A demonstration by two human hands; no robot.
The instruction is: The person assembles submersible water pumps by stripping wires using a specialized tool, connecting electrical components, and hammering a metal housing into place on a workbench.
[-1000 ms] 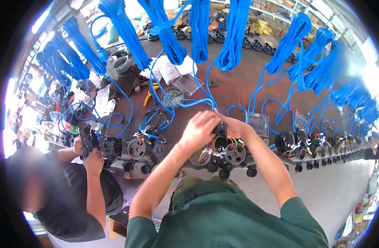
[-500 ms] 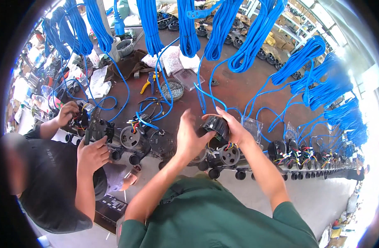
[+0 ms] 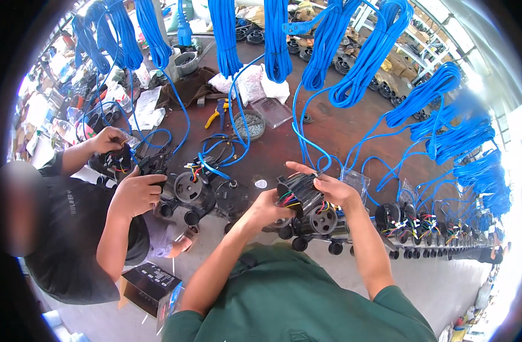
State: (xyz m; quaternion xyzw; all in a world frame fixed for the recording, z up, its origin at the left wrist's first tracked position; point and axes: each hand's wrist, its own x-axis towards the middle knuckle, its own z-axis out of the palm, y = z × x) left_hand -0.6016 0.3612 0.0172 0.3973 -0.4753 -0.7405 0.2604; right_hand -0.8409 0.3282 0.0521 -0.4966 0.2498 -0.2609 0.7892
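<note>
A black cup-shaped housing [image 3: 304,190] is tilted between my hands, its mouth turned toward the lower left. Coloured wires [image 3: 289,199] show inside that mouth, and a blue cable [image 3: 323,155] runs to its far end. My left hand [image 3: 265,210] grips the rim beside the wires. Around the right side of the housing, my right hand [image 3: 336,189] is closed with thumb and fingers, the index finger stretched along the far side. Just below sits a round grey slotted part [image 3: 322,220] on a black motor-like body, with more wires next to it.
At the left, a co-worker's hand [image 3: 137,195] works on another black part. Blue cable coils [image 3: 277,45] hang over the table [image 3: 272,149]. On it lie yellow-handled pliers [image 3: 217,114], a bowl of small metal pieces [image 3: 249,125] and white bags [image 3: 251,85]. Black units line the right edge.
My left hand has come down from raised, spread fingers to grip the housing's rim. The housing has tilted so its inner wires show. The whole view has shifted slightly.
</note>
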